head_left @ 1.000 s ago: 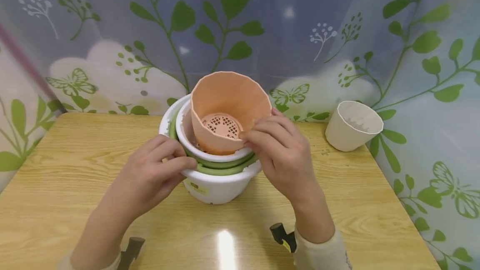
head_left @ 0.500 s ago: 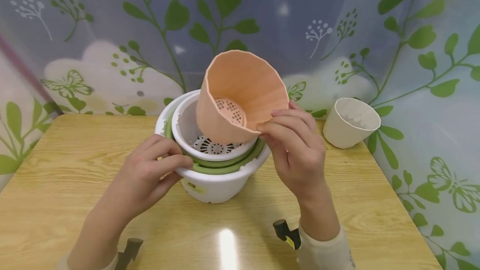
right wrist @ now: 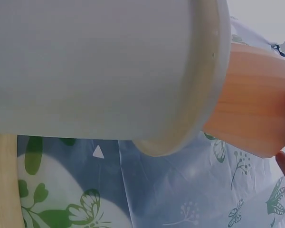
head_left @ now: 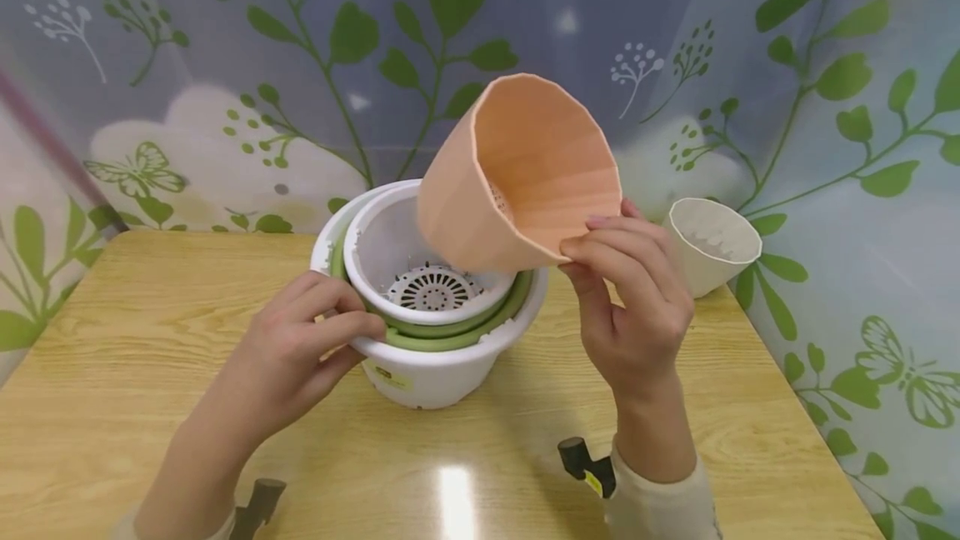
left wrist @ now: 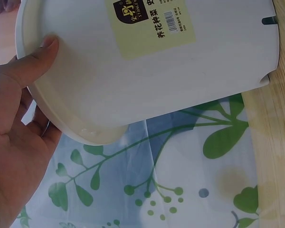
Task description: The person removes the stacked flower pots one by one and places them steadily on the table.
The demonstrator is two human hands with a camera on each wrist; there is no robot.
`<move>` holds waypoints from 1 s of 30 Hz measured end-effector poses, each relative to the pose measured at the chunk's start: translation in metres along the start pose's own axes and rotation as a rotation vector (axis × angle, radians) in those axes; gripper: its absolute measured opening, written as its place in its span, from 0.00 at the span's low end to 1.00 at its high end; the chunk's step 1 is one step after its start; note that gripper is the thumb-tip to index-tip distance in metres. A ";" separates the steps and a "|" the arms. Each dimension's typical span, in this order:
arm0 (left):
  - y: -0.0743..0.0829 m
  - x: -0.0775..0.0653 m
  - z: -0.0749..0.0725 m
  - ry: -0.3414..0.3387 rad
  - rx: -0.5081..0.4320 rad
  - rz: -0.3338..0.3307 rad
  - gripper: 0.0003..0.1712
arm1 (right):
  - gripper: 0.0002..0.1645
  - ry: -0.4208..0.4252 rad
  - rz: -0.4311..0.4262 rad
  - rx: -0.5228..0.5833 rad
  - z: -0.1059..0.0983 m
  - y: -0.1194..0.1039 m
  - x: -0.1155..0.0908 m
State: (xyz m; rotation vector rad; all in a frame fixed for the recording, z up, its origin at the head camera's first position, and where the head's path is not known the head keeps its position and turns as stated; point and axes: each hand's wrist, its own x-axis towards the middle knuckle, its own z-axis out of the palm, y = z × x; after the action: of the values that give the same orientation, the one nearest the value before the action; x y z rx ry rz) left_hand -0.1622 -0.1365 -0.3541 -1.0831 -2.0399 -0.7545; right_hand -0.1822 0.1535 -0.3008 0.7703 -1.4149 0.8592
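Right grip (head_left: 637, 298) pinches the peach pot (head_left: 480, 198) by its rim, bench (head_left: 735, 407) spreading below, my left grip (head_left: 307, 336) likewise holding the white pot (head_left: 435, 382).

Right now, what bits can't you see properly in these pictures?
- Peach pot: head view, its floor is mostly hidden by its own tilted wall.
- Cream pot: head view, its left side is partly covered by the right hand.
- Right hand: right wrist view, cut off by the right edge.
- Below the green rims: head view, hidden by the outer white pot.
- Label: left wrist view, cut off by the top edge.
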 end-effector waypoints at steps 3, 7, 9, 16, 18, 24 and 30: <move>0.000 0.000 0.000 0.000 -0.001 0.000 0.20 | 0.16 0.032 0.003 -0.020 -0.002 0.002 0.001; -0.001 -0.001 0.000 -0.002 -0.002 -0.004 0.20 | 0.16 0.065 0.014 -0.060 -0.005 0.006 0.002; -0.001 -0.002 0.000 -0.007 0.001 -0.008 0.20 | 0.17 0.074 0.019 -0.083 -0.008 0.009 0.002; -0.001 -0.004 0.000 -0.022 -0.007 -0.022 0.15 | 0.18 0.107 0.038 -0.142 -0.014 0.015 0.004; -0.001 -0.004 0.000 -0.021 -0.001 -0.020 0.16 | 0.18 0.109 0.044 -0.153 -0.015 0.017 0.004; -0.001 -0.003 0.000 -0.018 0.006 -0.016 0.16 | 0.16 0.082 0.061 -0.180 -0.020 0.026 0.001; -0.001 -0.003 0.000 -0.023 0.000 -0.018 0.09 | 0.16 0.057 0.092 -0.210 -0.024 0.038 -0.004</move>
State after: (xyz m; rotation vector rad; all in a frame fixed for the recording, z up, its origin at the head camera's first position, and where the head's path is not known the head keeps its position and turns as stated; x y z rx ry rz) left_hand -0.1621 -0.1385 -0.3568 -1.0788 -2.0715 -0.7542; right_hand -0.2028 0.1928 -0.3072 0.5219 -1.4719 0.7816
